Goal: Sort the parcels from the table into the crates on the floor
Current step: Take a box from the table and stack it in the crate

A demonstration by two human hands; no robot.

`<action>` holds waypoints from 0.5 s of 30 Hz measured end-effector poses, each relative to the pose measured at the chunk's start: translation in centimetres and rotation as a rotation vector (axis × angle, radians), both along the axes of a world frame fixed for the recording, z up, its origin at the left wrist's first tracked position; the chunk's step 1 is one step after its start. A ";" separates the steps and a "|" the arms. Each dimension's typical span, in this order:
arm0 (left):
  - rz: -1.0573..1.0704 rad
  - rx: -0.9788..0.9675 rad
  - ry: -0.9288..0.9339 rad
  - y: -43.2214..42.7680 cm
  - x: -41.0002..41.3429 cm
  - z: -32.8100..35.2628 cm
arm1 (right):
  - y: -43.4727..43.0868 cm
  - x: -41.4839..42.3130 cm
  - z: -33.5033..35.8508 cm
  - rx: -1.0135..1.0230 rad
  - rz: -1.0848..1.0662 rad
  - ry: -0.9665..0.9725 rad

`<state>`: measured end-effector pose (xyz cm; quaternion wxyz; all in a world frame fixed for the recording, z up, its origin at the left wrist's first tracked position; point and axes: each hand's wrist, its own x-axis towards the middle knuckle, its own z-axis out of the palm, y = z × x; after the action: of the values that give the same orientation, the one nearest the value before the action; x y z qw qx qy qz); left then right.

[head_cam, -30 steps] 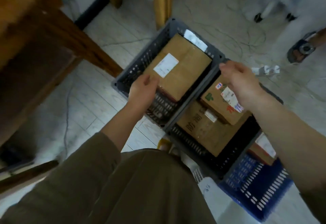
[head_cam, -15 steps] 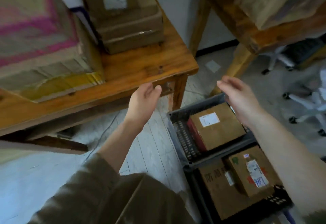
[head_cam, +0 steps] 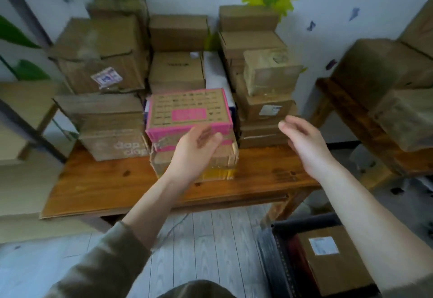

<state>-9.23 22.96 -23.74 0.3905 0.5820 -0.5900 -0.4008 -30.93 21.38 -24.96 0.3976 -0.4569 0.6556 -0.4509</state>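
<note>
at 5 o'clock a dark crate (head_cam: 276, 253) on the floor holds a labelled parcel (head_cam: 337, 272). both hands are empty, fingers relaxed: left hand (head_cam: 194, 150) before the pink-edged parcel (head_cam: 187, 110) on the table (head_cam: 105, 185), right hand (head_cam: 304, 143) at its 3 o'clock, apart.

dark plastic crate (head_cam: 276, 258) runs off the bottom edge; the white label (head_cam: 323, 246) on its brown cardboard parcel (head_cam: 339, 272) blurs beyond reading.

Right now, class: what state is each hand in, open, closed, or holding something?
Left hand: open, by the pink-edged parcel, gripping nothing.
Right hand: open, empty.
</note>
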 end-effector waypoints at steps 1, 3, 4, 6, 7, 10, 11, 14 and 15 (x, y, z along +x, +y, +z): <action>0.007 -0.024 0.005 -0.5 0.9 0.8 | -0.8 1.1 0.9 -0.020 0.012 0.008; 0.033 -0.062 0.021 -1.4 2.6 2.1 | -2.2 2.8 2.4 -0.052 0.039 0.020; 0.050 -0.071 0.029 -1.8 3.2 2.6 | -2.8 3.5 2.9 -0.062 0.053 0.028; 0.078 -0.088 0.029 -2.5 4.4 3.4 | -3.8 4.5 3.9 -0.078 0.077 0.040; 0.087 -0.096 0.023 -2.8 4.8 3.7 | -4.4 4.9 4.2 -0.085 0.088 0.044; 0.120 -0.094 0.028 -3.9 5.7 4.3 | -6.1 5.9 5.1 -0.099 0.130 0.073; 0.134 -0.098 0.026 -4.3 5.9 4.5 | -6.7 6.2 5.4 -0.105 0.145 0.086; 0.183 -0.124 0.012 -5.7 6.5 5.4 | -8.8 6.8 6.4 -0.126 0.197 0.115; 0.197 -0.121 0.017 -6.1 6.7 5.7 | -9.7 7.0 6.9 -0.127 0.220 0.124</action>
<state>-2.52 16.90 -18.01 0.4675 0.6092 -0.5496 -0.3290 -23.94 11.71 -18.11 0.3736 -0.5772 0.5951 -0.4161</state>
